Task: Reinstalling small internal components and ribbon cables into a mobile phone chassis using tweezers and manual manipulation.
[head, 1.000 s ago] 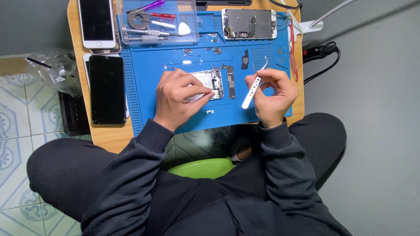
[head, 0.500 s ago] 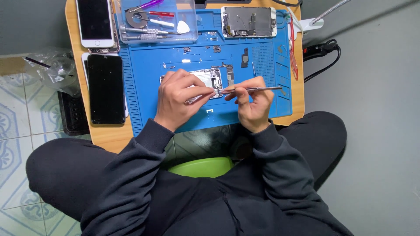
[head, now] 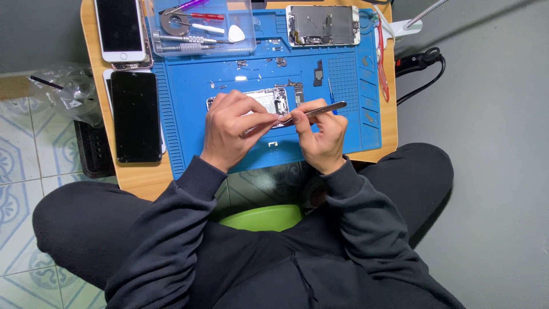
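Note:
An opened phone body (head: pixel 267 100) lies on the blue repair mat (head: pixel 349 86). My left hand (head: pixel 231 129) rests on it, fingers curled over its lower left part. My right hand (head: pixel 321 134) grips metal tweezers (head: pixel 317 111), which lie nearly level with their tips at the phone body's right edge, close to my left fingertips. Whether the tips hold anything is too small to tell.
A clear tray of tools (head: pixel 197 26) and a second opened phone frame (head: pixel 322 24) sit at the mat's far edge. A white phone (head: pixel 120 28) and a black phone (head: pixel 135 117) lie on the wooden table (head: pixel 137 178) at left. Black cable (head: pixel 420 60) at right.
My right hand swung the tweezers from upright down to nearly level and brought their tips in to the phone body. My left hand stayed on the phone.

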